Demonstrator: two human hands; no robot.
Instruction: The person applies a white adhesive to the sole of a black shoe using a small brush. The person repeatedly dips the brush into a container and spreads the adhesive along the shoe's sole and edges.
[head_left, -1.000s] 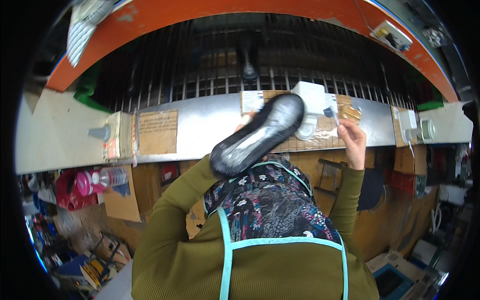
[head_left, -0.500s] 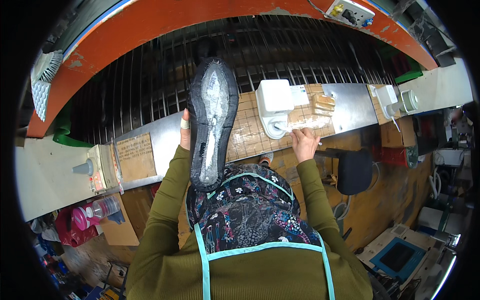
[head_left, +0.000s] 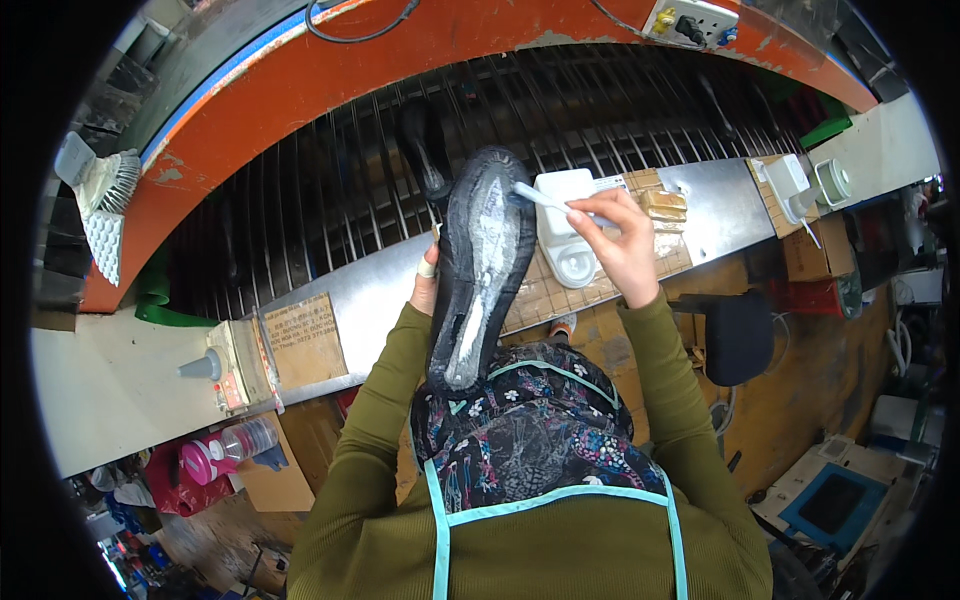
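A black shoe upper (head_left: 487,240) stands tilted before me, its underside facing me with a long grey-white patch down the middle. My left hand (head_left: 426,285), a wrap round one finger, grips its left side; most of the fingers are hidden behind it. Between the fingertips of my right hand (head_left: 622,240) is a small white-handled brush (head_left: 545,198). Its tip meets the right edge of the underside near the upper end, and the bristles are too small to make out. Just beneath that hand stands a white container with a round dish (head_left: 572,262) at its foot.
A metal and cardboard ledge (head_left: 372,290) runs across the front of a rack of metal rods (head_left: 310,200). Another dark shoe (head_left: 425,150) lies on the rods. Yellowish blocks (head_left: 664,208) sit right of the container. A black-seated stool (head_left: 738,338) stands at the right.
My right hand has risen from the container's dish, up and leftward, bringing the brush to the shoe upper. My left hand still holds the shoe, now leaning more to the right. The view has shifted.
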